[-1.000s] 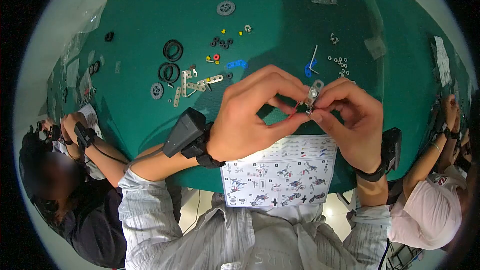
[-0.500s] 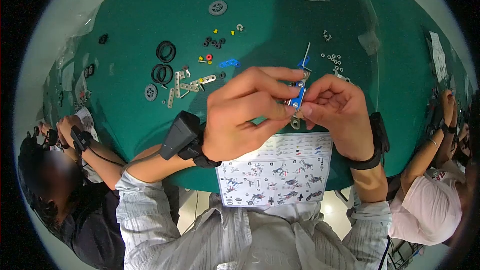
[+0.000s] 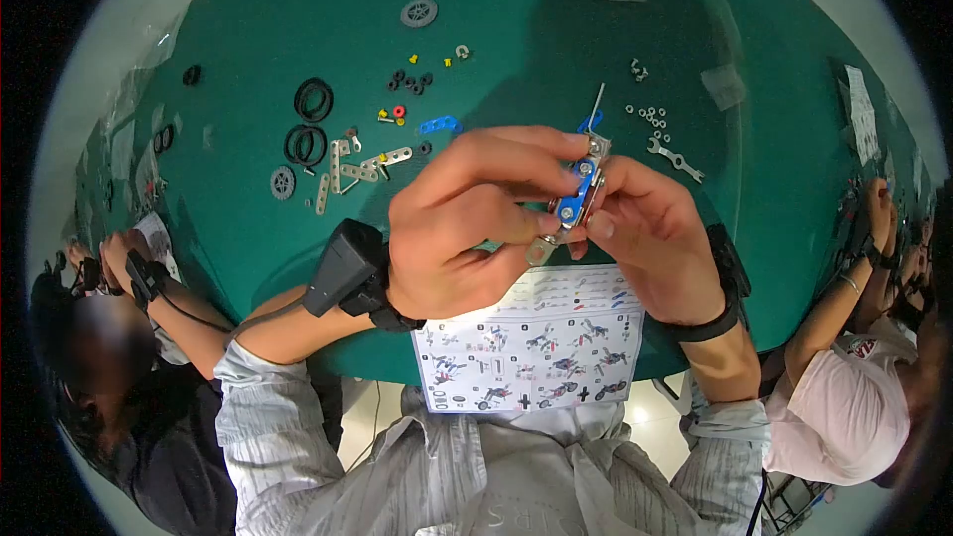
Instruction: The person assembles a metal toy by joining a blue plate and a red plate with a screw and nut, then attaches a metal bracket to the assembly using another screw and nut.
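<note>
My left hand (image 3: 452, 218) pinches a small assembly of blue strips and silver metal pieces (image 3: 576, 194), fastened with screws. A thin bent metal rod (image 3: 598, 104) sticks up from its far end. A rounded silver end with a hole points down toward my body. On the right side of the assembly, my right hand (image 3: 650, 238) has its thumb and curled fingers closed against the edge. Whether a small nut or screw sits in those fingertips is hidden. Under both hands lies a printed instruction sheet (image 3: 526, 362) with picture steps.
Left of my hands lie perforated metal strips (image 3: 323, 194), black tyres (image 3: 306, 146), grey wheels (image 3: 419, 12), small black and yellow parts, and a blue strip (image 3: 437, 125). Nuts (image 3: 650, 117) and a wrench (image 3: 676, 160) lie at right. Other people sit on both sides.
The assembly has tilted and turned between my hands, showing more of its blue face. My right fingers have shifted up along its side. The wrench is now more exposed.
</note>
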Action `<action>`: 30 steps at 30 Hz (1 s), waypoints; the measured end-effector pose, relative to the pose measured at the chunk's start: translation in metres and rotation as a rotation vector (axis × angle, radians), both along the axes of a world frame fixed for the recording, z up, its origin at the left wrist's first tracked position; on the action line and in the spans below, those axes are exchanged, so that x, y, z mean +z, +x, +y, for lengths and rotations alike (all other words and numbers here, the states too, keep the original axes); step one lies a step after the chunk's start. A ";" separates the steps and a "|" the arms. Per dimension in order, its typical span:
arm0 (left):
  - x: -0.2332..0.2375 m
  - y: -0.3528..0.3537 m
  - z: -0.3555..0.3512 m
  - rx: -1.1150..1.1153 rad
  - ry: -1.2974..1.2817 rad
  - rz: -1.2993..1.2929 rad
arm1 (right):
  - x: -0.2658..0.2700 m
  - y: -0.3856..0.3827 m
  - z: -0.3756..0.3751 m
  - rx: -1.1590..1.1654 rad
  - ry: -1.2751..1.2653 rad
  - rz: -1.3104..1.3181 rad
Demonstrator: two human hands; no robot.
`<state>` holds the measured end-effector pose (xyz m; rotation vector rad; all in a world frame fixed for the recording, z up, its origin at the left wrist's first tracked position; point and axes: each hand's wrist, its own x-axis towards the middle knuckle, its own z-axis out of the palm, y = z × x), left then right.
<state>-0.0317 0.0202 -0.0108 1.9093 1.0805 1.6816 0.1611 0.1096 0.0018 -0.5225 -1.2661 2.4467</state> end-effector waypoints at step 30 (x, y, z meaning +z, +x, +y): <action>0.001 -0.006 0.006 0.091 0.360 0.327 | 0.012 0.001 0.000 0.030 -0.156 -0.044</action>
